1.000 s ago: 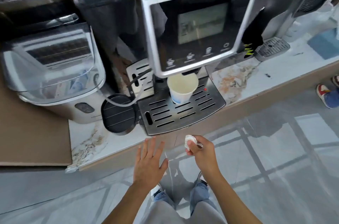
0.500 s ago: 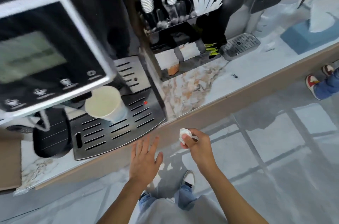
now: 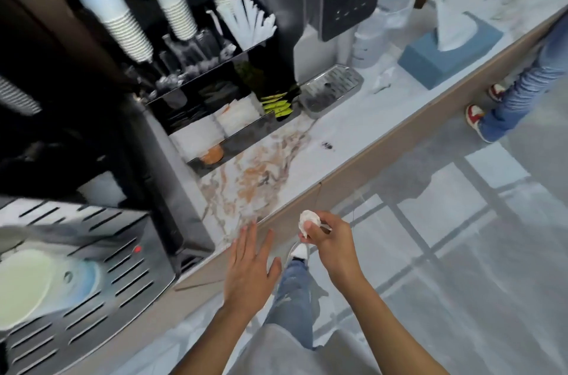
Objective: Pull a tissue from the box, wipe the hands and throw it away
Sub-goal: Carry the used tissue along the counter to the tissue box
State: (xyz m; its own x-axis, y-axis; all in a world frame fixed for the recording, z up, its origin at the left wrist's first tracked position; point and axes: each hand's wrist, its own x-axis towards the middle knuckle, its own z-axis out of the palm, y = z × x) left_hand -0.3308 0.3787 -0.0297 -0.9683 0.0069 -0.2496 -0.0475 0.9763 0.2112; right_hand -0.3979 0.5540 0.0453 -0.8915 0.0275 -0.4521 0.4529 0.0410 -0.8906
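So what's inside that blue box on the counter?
A white tissue sticks up out of the top of the blue tissue box. The box walls hide whatever else is inside, so how full it is cannot be seen.

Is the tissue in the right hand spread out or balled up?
Balled up. The tissue shows as a small crumpled white wad pinched at the fingertips of the right hand; no flat sheet hangs from it.

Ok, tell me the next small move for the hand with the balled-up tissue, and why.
Probably carry it on toward a bin and drop it there. The right hand pinches a crumpled tissue over the floor, off the counter. The left hand is open and empty, so wiping looks finished. No bin shows in this view, so it must be found first.
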